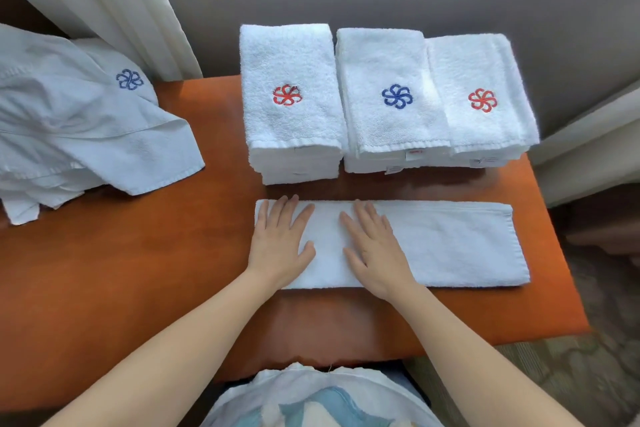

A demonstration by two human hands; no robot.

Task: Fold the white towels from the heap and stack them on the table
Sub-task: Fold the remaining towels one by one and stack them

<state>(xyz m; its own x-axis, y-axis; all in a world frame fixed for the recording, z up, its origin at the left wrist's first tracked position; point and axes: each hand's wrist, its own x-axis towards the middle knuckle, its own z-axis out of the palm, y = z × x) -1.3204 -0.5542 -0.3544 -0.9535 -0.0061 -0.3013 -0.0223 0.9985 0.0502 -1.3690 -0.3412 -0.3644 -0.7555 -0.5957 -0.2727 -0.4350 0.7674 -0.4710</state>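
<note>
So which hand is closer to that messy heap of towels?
Left. The left hand lies flat on the long towel, at its end nearest the heap; the right hand rests beside it, farther away.

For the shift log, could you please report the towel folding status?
Left hand, right hand flat on long folded towel. Three stacks behind. Heap at left. Nothing blocking.

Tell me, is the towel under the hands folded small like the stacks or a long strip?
A long strip: the towel lies flat, left hand and right hand pressing its left part.
</note>
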